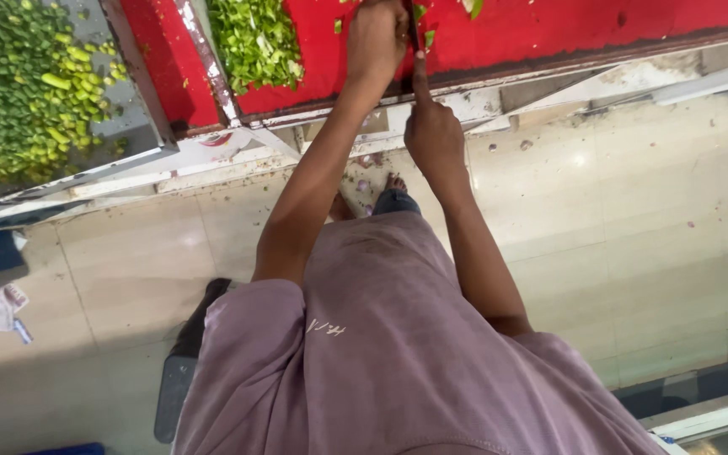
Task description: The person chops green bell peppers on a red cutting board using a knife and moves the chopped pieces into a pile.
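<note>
Green chopped pieces already heap our red desk; left hand pins scraps, right hand fingers clenched on a knife.

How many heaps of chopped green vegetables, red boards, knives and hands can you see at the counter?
Heaps of chopped green vegetables: 2, large heap and small heap
Red boards: 2, narrow board and wide board
Knives: 1, knife
Hands: 2, left hand and right hand
Total: 7
</note>
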